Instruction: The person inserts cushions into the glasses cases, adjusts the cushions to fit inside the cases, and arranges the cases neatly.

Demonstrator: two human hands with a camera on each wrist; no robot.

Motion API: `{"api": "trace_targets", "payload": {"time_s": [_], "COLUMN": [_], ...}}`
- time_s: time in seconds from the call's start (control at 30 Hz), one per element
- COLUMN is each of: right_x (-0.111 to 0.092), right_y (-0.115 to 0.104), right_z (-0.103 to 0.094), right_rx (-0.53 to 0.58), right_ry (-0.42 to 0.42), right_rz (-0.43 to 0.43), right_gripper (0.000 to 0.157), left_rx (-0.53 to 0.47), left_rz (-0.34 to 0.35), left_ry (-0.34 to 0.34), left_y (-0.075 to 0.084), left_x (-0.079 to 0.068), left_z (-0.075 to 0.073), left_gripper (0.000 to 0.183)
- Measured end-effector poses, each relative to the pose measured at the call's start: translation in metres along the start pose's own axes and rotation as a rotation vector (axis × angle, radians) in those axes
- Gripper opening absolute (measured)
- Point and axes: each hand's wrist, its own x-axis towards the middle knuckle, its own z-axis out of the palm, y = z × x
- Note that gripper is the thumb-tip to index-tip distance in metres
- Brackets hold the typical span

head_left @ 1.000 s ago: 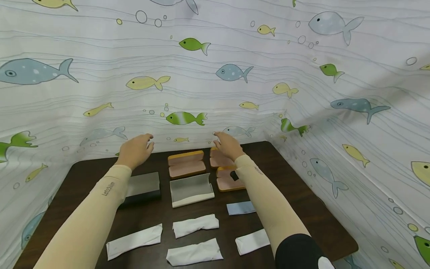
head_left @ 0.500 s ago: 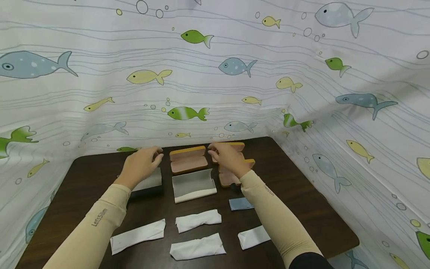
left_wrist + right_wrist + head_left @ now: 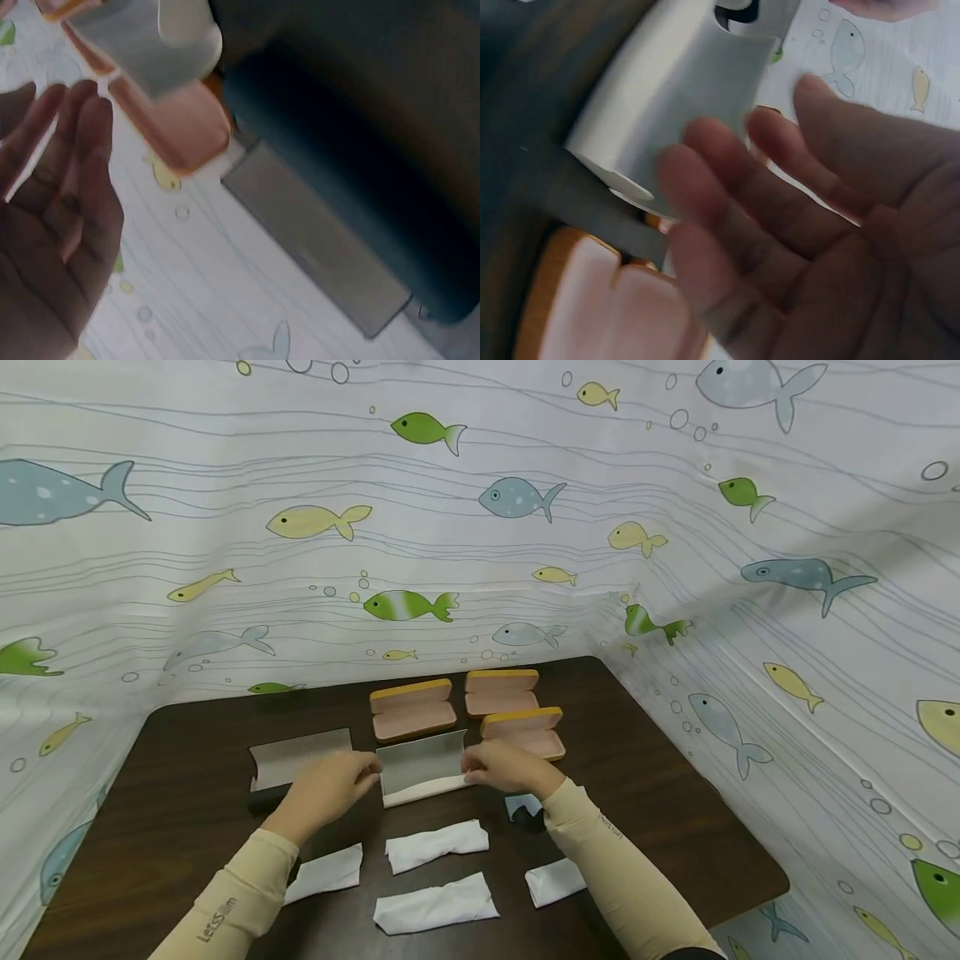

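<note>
I'm bracketing the white case [image 3: 423, 762] with the left hand [image 3: 328, 787] and right hand [image 3: 512, 767], loosely parted fingers [image 3: 780, 201] holding nothing; all five cases [image 3: 412, 720] are standing open, cloths [image 3: 437, 903] lying outside.

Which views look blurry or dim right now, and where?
Head view: brightly lit, fish backdrop fairly crisp. Left wrist view: dim and soft, left hand shaded, dark case lacking fine detail. Right wrist view: right hand blurred at the fingertips, table murky.

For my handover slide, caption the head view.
Left hand and right hand at either end of an open white case, orange cases behind, white cloths in front.
</note>
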Motion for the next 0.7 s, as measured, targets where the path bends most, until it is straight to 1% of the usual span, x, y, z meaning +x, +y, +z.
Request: {"api": "trace_targets", "payload": {"time_s": [0.13,0.2,0.27,0.37,0.43,0.6,0.7], "right_x": [-0.004,-0.005,-0.005,-0.005,-0.006,-0.007,-0.008], "right_y": [0.005,0.008,0.009,0.011,0.011,0.010,0.009], "right_z": [0.015,0.023,0.029,0.038,0.042,0.048,0.051], "right_rx": [0.012,0.020,0.026,0.021,0.006,-0.003,0.005], "right_ry": [-0.121,-0.163,-0.188,-0.196,-0.195,-0.189,-0.175], "right_rz": [0.060,0.081,0.098,0.108,0.117,0.132,0.145], "right_gripper": [0.013,0.016,0.019,0.024,0.026,0.027,0.026], "left_rx": [0.022,0.041,0.057,0.046,0.033,-0.012,-0.030], "left_rz": [0.062,0.068,0.066,0.051,0.040,0.015,0.000], "left_ry": [-0.053,-0.066,-0.070,-0.079,-0.101,-0.182,-0.202], "left_y": [0.012,0.017,0.020,0.023,0.023,0.024,0.027], "left_x": [-0.006,-0.008,-0.011,-0.013,-0.014,-0.016,-0.017], "left_z": [0.016,0.023,0.029,0.037,0.041,0.049,0.054], "left_gripper": [0.005,0.007,0.009,0.012,0.014,0.013,0.015]}}
